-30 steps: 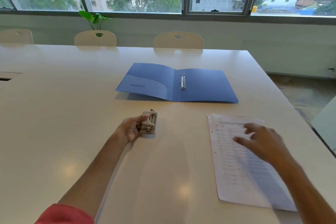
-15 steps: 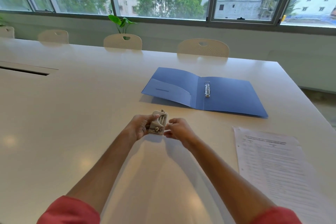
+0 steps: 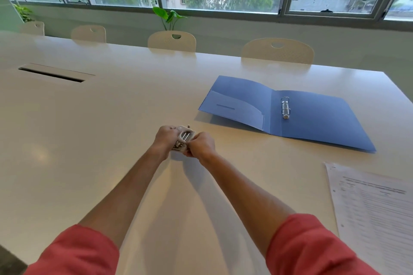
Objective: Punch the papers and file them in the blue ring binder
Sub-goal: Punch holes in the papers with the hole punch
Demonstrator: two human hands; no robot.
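Head view, read from left to right: a long dark cable slot is cut into the pale worktop at the far left. Along the far edge stand cream chair backs, with a green potted plant behind one of them under the window. Near the middle, the left hand curls round the left side of a small beige hole punch, fingers wrapped over its body. The right hand meets it from the other side, fingers bent and gripping the punch's near right end, so the two hands hold the tool between them just above or on the worktop; which of the two cannot be told. Both forearms are bare below red sleeves. Further right and farther back, the blue ring binder lies open and flat, its metal rings closed beside the spine and a pocket on the left cover. At the near right edge, well apart from the punch, lies the stack of printed papers.
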